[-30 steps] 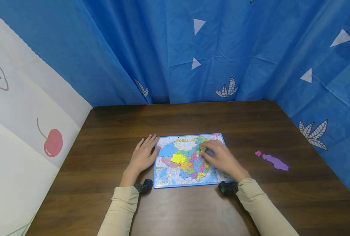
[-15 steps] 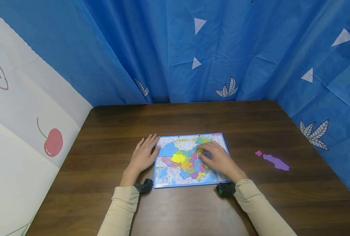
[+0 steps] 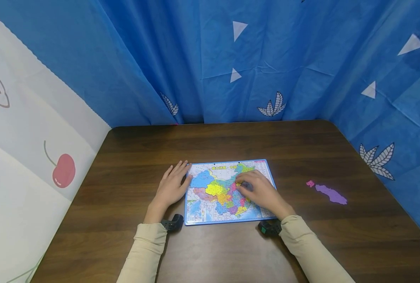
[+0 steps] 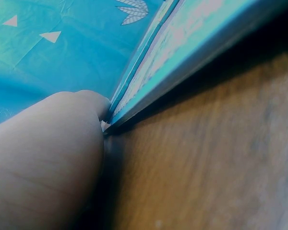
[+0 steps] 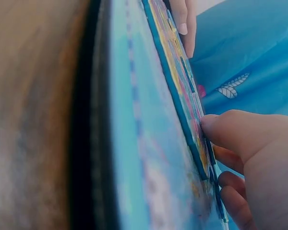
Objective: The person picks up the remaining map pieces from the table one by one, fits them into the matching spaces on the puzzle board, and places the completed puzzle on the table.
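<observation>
A map puzzle board (image 3: 263,212) with a blue border lies on the table, its coloured pieces set on a printed map. My left hand (image 3: 174,184) rests flat at the board's left side, fingers straight, thumb at the edge; its thumb (image 4: 53,153) also shows large in the left wrist view. Over the right part of the map, my right hand (image 3: 261,190) pinches a small yellow puzzle piece (image 3: 239,184) between thumb and fingertips, low over the other pieces. In the right wrist view the right thumb (image 5: 225,127) is right at the piece layer, other fingers curled behind it.
Right of the board, a small pink puzzle piece (image 3: 310,183) and a long purple puzzle piece (image 3: 331,194) lie on the brown wooden table (image 3: 210,143). A blue curtain (image 3: 217,94) hangs behind, and a white printed cloth (image 3: 29,157) borders the left side.
The right hand has shifted slightly left and towards me over the map, with the small yellow puzzle piece at its fingertips. The left hand and the loose pieces have stayed put.
</observation>
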The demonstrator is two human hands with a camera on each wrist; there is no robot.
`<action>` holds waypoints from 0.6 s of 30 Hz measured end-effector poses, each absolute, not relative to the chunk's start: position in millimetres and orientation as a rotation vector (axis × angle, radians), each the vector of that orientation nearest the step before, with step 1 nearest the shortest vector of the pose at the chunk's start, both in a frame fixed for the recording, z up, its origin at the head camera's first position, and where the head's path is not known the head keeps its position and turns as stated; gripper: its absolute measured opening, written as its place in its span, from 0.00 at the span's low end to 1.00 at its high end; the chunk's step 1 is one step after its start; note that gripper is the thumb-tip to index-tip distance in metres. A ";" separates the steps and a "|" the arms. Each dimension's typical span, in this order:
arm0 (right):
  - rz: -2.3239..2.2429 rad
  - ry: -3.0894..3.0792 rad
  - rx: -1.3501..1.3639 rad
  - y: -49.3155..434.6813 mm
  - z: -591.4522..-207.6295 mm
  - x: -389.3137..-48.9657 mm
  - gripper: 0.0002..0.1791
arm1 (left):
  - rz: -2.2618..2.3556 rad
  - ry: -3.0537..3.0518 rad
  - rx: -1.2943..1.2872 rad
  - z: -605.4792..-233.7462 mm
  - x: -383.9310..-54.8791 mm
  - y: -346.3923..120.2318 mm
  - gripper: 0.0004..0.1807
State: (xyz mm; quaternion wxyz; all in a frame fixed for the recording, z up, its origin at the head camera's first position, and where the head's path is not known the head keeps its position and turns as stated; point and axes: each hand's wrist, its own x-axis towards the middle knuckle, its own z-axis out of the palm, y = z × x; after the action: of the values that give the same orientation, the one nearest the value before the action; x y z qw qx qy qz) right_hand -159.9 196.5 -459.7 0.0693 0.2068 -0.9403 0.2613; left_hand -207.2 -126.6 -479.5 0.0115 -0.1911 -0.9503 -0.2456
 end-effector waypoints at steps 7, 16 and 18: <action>0.768 -2.833 0.619 197.8 -460.5 -159.0 0.12 | -0.768 -2.961 -0.601 -479.2 -207.2 -126.3 0.32; 0.773 -2.823 0.612 198.2 -460.8 -157.7 0.11 | -0.766 -2.956 -0.603 -478.7 -206.9 -126.1 0.31; 0.772 -2.819 0.607 197.1 -460.5 -157.1 0.11 | -0.766 -2.957 -0.606 -479.1 -207.0 -126.6 0.31</action>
State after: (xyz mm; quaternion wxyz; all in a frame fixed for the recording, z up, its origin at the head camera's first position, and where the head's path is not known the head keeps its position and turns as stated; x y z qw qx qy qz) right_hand -157.1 197.1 -460.5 0.0779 0.2027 -0.9414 0.2579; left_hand -207.0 -126.6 -479.1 0.0139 -0.1945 -0.9494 -0.2461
